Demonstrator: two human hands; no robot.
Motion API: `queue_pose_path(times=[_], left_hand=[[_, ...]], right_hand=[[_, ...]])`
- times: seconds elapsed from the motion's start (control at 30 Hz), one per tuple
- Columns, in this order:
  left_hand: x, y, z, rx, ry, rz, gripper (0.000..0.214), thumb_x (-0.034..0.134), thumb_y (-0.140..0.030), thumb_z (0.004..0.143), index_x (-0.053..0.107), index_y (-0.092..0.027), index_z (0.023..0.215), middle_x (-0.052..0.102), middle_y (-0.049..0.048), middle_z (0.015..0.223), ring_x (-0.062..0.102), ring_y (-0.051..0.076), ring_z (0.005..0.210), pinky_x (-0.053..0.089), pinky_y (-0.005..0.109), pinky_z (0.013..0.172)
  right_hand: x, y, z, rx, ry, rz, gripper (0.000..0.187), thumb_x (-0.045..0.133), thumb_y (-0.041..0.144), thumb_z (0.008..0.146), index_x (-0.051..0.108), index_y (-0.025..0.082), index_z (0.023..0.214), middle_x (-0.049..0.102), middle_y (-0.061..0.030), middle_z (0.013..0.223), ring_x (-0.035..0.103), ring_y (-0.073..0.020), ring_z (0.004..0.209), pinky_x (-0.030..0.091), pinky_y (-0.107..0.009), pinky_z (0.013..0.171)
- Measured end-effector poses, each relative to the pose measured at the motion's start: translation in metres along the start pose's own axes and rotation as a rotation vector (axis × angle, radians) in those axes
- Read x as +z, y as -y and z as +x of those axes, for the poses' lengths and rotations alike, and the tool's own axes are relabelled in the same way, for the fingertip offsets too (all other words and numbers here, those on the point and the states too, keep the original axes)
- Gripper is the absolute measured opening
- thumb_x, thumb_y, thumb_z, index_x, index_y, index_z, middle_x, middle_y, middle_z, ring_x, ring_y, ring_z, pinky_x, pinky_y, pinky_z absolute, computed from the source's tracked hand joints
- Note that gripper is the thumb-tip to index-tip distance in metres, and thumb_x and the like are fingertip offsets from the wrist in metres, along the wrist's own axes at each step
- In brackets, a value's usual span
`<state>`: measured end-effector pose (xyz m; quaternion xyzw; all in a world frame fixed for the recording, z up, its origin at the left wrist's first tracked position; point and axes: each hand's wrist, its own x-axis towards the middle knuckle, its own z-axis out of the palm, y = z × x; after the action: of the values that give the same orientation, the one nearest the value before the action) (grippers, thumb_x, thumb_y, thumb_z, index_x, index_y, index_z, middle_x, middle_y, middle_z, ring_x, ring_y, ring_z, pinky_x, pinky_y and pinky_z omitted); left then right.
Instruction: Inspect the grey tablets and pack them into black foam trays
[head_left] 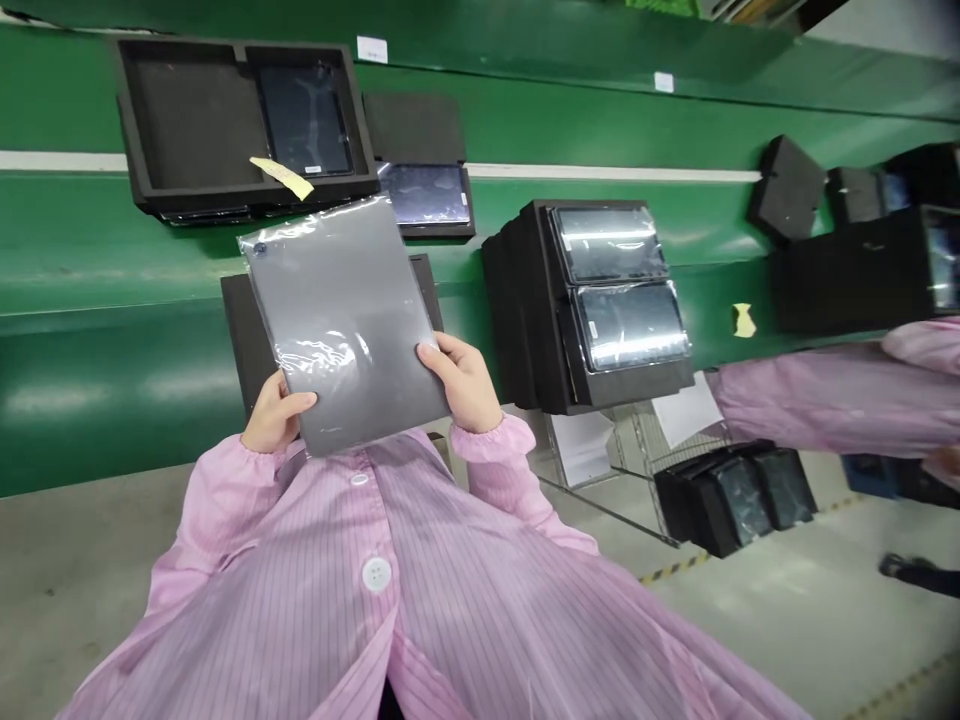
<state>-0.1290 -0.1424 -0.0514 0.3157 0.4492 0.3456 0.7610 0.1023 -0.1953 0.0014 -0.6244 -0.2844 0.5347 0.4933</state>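
Tablet (352, 330) in clear film: position?

Held up between both hands, above the green bench (112, 380) and just in front of the smock (322, 600). Grey back faces the wearer, lens (260, 248) at the upper left corner. Dark slab (241, 320) lies beyond it; contact cannot be told.

Log from the left, then.

Far left: foam tray (195, 120), one tablet seated in its right-hand compartment, yellow slip (282, 177) across the near edge. Next, left hand (272, 415): pinching the lower left edge, thumb on the back, fingers mostly hidden behind.

Handling, at the middle?

Judgement: stiff, flat, fairly light for two hands. Glass, presumably, on the hidden face, so fragile against knocks and bending. Film looks glossy and loose along the top; likely to slide over the casing.

Where to grip?

By the two long edges, through film and casing together, not by the loose film. Keep thumbs off the lens.

Right side?

Right hand (465, 382): grasping the right edge, slightly higher than the left, thumb laid on the back. Beyond it, well apart from the tablet, a foam stack (517, 300) carries two glossy screens (611, 243) on top.
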Motion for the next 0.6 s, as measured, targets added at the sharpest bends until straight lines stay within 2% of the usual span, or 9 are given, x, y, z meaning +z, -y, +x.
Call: queue_pose_path(times=[0.13, 0.27, 0.37, 0.5, 0.6], left_hand=[[0.002, -0.007, -0.013, 0.028, -0.034, -0.032, 0.037, 0.084, -0.029, 0.047, 0.068, -0.016, 0.078, 0.071, 0.0024, 0.067, 0.066, 0.019, 0.058, 0.053, 0.028, 0.053], [0.005, -0.010, -0.029, 0.028, -0.015, -0.087, 0.035, 0.077, -0.036, 0.058, 0.068, -0.017, 0.085, 0.072, 0.0035, 0.071, 0.070, 0.024, 0.071, 0.057, 0.031, 0.061], [0.005, -0.010, -0.038, 0.043, 0.017, -0.088, 0.032, 0.073, -0.033, 0.061, 0.067, -0.018, 0.090, 0.071, 0.0023, 0.074, 0.071, 0.023, 0.074, 0.057, 0.031, 0.064], [0.000, -0.011, -0.043, 0.112, 0.029, -0.051, 0.032, 0.073, -0.027, 0.058, 0.067, -0.019, 0.089, 0.069, -0.0005, 0.072, 0.068, 0.019, 0.068, 0.054, 0.029, 0.060], [-0.003, -0.013, -0.043, 0.164, 0.010, -0.018, 0.029, 0.072, -0.026, 0.058, 0.066, -0.018, 0.085, 0.067, -0.0012, 0.072, 0.064, 0.016, 0.065, 0.051, 0.027, 0.060]], right_hand=[[0.010, -0.005, -0.014, -0.026, -0.056, 0.008, 0.037, 0.072, 0.054, 0.074, 0.069, 0.018, 0.081, 0.065, 0.0005, 0.072, 0.055, -0.0121, 0.063, 0.047, -0.024, 0.058], [0.020, -0.017, -0.029, -0.061, -0.126, -0.007, 0.040, 0.069, 0.058, 0.076, 0.065, 0.018, 0.074, 0.062, 0.0008, 0.067, 0.054, -0.0123, 0.060, 0.046, -0.024, 0.055], [0.026, -0.024, -0.037, -0.119, -0.179, -0.074, 0.038, 0.066, 0.056, 0.079, 0.065, 0.018, 0.072, 0.062, 0.0004, 0.067, 0.057, -0.0136, 0.062, 0.047, -0.025, 0.056], [0.032, -0.028, -0.042, -0.339, -0.354, -0.259, 0.024, 0.070, 0.042, 0.078, 0.073, 0.019, 0.086, 0.071, -0.0029, 0.086, 0.065, -0.0182, 0.081, 0.053, -0.032, 0.073], [0.035, -0.024, -0.045, -0.468, -0.524, -0.468, 0.017, 0.072, 0.035, 0.078, 0.072, 0.019, 0.083, 0.071, -0.0041, 0.086, 0.065, -0.0181, 0.079, 0.055, -0.034, 0.072]])
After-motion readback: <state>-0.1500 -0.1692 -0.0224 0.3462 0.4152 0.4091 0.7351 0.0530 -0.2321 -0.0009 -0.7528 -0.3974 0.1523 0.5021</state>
